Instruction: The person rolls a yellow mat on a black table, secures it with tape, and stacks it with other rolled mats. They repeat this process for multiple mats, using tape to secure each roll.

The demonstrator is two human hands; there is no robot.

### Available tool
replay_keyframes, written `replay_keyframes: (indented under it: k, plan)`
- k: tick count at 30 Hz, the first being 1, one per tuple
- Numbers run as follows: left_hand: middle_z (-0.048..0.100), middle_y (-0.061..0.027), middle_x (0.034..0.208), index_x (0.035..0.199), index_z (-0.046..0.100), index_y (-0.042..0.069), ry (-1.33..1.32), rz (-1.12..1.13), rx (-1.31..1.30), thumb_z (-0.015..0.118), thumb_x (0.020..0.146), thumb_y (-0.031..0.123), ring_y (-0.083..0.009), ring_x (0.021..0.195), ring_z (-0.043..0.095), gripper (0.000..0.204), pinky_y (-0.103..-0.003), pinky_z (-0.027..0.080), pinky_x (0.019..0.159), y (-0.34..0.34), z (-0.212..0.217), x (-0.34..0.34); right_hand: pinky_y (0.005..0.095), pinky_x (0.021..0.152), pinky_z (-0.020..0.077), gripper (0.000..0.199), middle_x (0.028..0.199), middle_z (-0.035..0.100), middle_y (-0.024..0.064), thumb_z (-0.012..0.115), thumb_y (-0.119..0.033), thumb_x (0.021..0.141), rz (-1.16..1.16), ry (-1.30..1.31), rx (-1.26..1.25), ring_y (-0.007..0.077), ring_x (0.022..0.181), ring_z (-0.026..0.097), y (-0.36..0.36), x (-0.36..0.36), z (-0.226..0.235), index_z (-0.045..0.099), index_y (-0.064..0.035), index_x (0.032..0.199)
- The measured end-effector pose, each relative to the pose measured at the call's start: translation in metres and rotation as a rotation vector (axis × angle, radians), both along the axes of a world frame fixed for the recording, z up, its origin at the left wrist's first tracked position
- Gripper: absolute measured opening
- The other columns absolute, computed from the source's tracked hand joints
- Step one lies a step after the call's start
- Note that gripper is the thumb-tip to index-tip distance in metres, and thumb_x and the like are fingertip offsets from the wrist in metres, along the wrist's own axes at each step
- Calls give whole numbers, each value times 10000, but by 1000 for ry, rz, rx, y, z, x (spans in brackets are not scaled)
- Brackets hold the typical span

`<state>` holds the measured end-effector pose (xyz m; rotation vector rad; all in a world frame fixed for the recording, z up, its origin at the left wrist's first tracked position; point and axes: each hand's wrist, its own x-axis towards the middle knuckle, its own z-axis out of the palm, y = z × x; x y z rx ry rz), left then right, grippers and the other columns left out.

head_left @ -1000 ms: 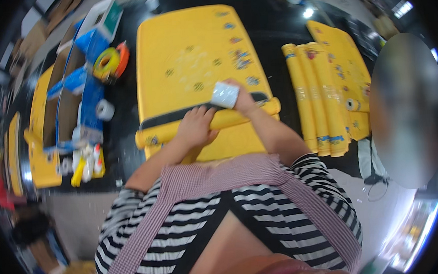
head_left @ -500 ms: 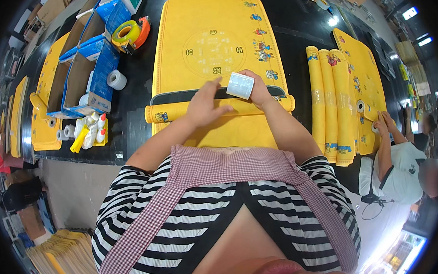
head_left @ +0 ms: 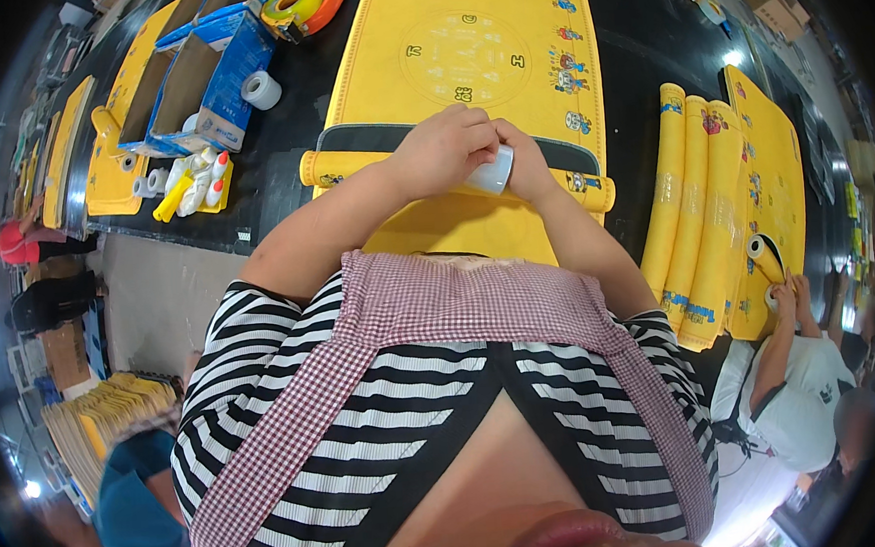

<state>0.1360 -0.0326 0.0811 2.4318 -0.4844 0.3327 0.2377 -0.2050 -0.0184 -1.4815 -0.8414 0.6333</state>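
Note:
A roll of clear tape [head_left: 493,173] is between my hands, above a partly rolled yellow mat [head_left: 361,165]. My right hand [head_left: 529,168] grips the tape roll from its right side. The curled fingers of my left hand [head_left: 447,153] are closed at the roll's upper left edge; its fingertips are partly hidden. Beneath my wrists, the mat's rolled part lies crosswise with a dark grey underside strip showing. Beyond it stretches a flat yellow mat [head_left: 393,36] with a printed circle and small cartoon figures along its right side.
At the left stand blue cardboard boxes [head_left: 231,86], a white tape roll [head_left: 261,90], a tape dispenser [head_left: 301,6] and a yellow tray [head_left: 215,205] of bottles. Rolled yellow mats [head_left: 675,189] lie at the right. Further right, a co-worker [head_left: 780,383] handles another mat.
My left hand has moved right onto the tape roll, its fingers now curled. The roll has tilted in my right hand. The whole view has shifted, and a person in blue-green appears at lower left.

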Motion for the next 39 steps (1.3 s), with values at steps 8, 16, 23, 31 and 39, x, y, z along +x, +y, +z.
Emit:
replay_keyframes:
  k: [8,16,23,31,39]
  plan:
    - [726,-150,929,1031,681,51,466,324,-92,684,958,167,-339,871,685,138,-405,541,789,32,-55,25,511,1199,318,1033,1503,509,240,777,-362,844,-255,-808,-68,435,1421,434,-22,-78,4,200,43,1599]
    - [751,-152,942,980,768,71,599,332,-38,785,873,258,-329,876,697,217,-391,539,801,28,-83,17,486,1146,311,935,1367,553,244,695,-253,841,-100,-846,-329,391,1340,478,-32,-90,3,244,124,1568]
    - [758,-160,1068,1159,711,46,600,131,-340,670,973,193,-303,983,723,241,-380,553,884,32,-67,4,477,1093,346,1014,1325,576,221,728,-326,830,-34,-773,-412,369,1266,514,-27,-82,7,220,142,1573]
    - [730,-179,1121,1337,637,75,705,207,-121,558,990,81,-345,1061,690,356,-396,532,919,17,-61,-11,446,1044,372,1105,1285,601,204,747,-393,829,-66,-765,-463,360,1214,535,-22,-80,9,153,145,1590]
    - [644,-135,1362,1419,568,111,87,364,178,706,899,28,-348,1295,589,544,-481,443,1102,29,-76,-86,440,1020,458,968,1229,649,125,784,-250,819,-100,-753,-534,338,1166,579,0,-45,-3,281,37,1594]
